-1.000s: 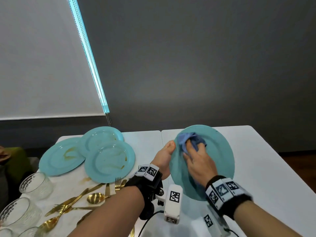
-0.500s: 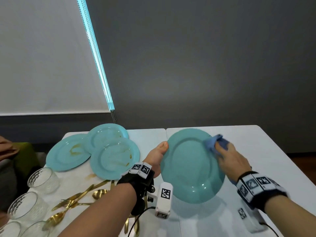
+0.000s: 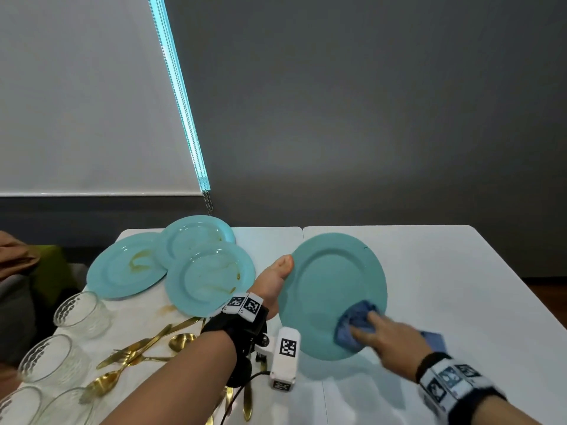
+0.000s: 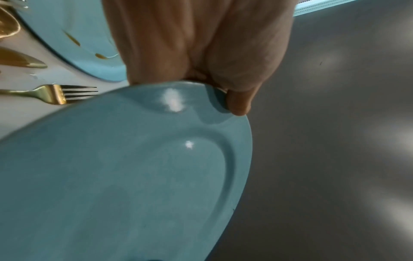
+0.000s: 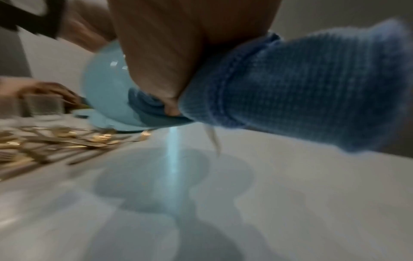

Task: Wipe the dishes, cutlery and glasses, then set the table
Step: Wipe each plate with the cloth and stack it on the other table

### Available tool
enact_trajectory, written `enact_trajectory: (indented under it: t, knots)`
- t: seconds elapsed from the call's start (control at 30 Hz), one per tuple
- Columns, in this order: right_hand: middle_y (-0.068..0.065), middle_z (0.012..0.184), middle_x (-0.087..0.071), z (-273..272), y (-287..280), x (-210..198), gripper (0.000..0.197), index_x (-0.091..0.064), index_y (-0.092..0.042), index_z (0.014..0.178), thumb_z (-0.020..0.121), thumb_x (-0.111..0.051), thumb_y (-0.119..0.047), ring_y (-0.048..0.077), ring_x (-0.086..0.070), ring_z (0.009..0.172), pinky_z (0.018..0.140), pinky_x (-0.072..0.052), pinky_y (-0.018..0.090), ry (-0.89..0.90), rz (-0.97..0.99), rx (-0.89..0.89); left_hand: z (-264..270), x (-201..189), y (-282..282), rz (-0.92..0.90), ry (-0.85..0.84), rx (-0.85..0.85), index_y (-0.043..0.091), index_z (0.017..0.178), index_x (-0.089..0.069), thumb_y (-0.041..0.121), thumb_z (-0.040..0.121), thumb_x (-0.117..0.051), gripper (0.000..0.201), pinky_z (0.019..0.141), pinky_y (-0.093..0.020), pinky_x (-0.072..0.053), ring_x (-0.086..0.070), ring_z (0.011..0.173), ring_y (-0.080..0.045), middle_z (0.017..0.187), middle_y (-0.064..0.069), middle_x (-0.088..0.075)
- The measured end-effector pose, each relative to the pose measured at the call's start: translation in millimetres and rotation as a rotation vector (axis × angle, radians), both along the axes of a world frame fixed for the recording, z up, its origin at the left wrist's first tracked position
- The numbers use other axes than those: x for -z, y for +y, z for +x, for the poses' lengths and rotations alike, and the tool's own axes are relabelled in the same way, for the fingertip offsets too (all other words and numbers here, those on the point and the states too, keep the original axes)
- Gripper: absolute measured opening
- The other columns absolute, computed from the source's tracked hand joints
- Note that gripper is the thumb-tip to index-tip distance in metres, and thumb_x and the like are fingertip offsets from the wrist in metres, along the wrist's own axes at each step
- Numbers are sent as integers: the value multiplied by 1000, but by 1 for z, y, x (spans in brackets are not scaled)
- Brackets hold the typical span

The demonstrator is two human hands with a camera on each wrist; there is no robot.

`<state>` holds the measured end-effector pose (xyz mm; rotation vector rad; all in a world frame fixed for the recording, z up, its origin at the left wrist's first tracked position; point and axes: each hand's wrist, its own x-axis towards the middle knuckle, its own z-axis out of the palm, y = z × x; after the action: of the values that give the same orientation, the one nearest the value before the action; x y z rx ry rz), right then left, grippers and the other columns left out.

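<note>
My left hand (image 3: 277, 279) grips the left rim of a teal plate (image 3: 329, 280), holding it tilted above the white table (image 3: 445, 271); in the left wrist view the thumb (image 4: 240, 104) lies over the plate (image 4: 125, 176) rim. My right hand (image 3: 385, 338) presses a bunched blue cloth (image 3: 352, 323) against the plate's lower right part. In the right wrist view the cloth (image 5: 301, 91) hangs from my hand beside the plate (image 5: 105, 91). Three stained teal plates (image 3: 211, 277) overlap on the table's far left.
Gold forks and spoons (image 3: 144, 351) lie scattered left of my left arm. Several ribbed glasses (image 3: 81, 314) stand at the table's left edge. Another person's hand (image 5: 44, 91) shows near a glass in the right wrist view. A grey wall rises behind the table.
My right hand has carried the cloth from the plate's upper part, round its right rim, down to the lower right. The left hand keeps its grip on the plate.
</note>
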<state>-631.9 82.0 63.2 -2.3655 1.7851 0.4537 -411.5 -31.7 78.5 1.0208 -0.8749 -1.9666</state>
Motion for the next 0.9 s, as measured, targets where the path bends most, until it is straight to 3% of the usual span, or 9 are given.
enact_trajectory:
  t: [0.07, 0.13, 0.27, 0.4, 0.47, 0.57, 0.63, 0.77, 0.9]
  knots:
    - [8, 118, -45, -19, -15, -16, 58, -31, -41, 134, 86, -49, -13, 30, -58, 99, 62, -42, 33, -4, -84, 140, -2, 0, 1, 10, 2, 18, 11, 110, -50, 29, 102, -31, 27, 86, -41, -47, -57, 89, -26, 103, -12, -59]
    - [11, 123, -38, -15, -34, -31, 54, -30, -38, 140, 92, -38, -14, 30, -52, 106, 65, -37, 32, -115, -211, 323, -10, -4, 6, 18, -2, 48, 11, 107, -51, 28, 103, -30, 27, 85, -39, -48, -58, 88, -25, 103, -12, -60]
    - [10, 118, -37, 36, -47, -33, 54, -33, -43, 136, 90, -40, -16, 36, -56, 95, 73, -47, 39, -355, -267, 391, -25, -1, 15, 90, 83, 103, 7, 115, -50, 30, 101, -29, 34, 79, -36, -55, -66, 85, -22, 104, -13, -64]
    - [9, 96, -50, 64, -10, -1, 49, -37, -38, 121, 78, -47, -16, 34, -60, 65, 47, -46, 34, -374, -54, 3, -9, 13, 12, 205, 130, 51, 1, 129, -48, 36, 102, -23, 50, 66, -32, -59, -69, 87, -24, 108, -17, -66]
    - [13, 106, -52, 41, 6, 22, 45, -30, -40, 119, 82, -44, -17, 36, -62, 79, 56, -50, 38, -282, 64, -103, 1, 23, 12, 199, 99, 1, 4, 133, -44, 33, 102, -25, 47, 66, -31, -58, -68, 88, -23, 111, -15, -63]
    - [11, 129, -41, -4, 9, 21, 54, -21, -50, 127, 91, -37, -14, 33, -54, 109, 82, -48, 41, -115, 105, 19, 8, 29, 12, 207, 66, -18, 7, 130, -47, 31, 103, -26, 42, 72, -34, -56, -64, 91, -23, 110, -12, -63]
    - [11, 128, -37, -18, -4, 7, 61, -19, -44, 141, 92, -35, -12, 31, -52, 110, 80, -46, 39, -64, -13, 245, 6, 27, 11, 214, 49, 21, 8, 124, -51, 31, 103, -26, 40, 71, -32, -56, -64, 89, -22, 107, -11, -64]
    - [15, 122, -36, 4, -37, -13, 59, -19, -35, 146, 94, -37, -13, 37, -54, 101, 75, -47, 41, -321, -222, 615, -16, 23, 22, 233, 61, 156, 8, 108, -59, 29, 103, -24, 41, 61, -27, -59, -72, 75, -17, 88, -7, -74]
    - [12, 119, -39, 54, -28, 2, 51, -27, -37, 143, 96, -38, -22, 35, -54, 94, 74, -50, 41, -492, -178, 398, -26, 31, 28, 308, 57, 153, 3, 118, -58, 37, 101, -28, 49, 75, -35, -58, -70, 88, -25, 103, -16, -71]
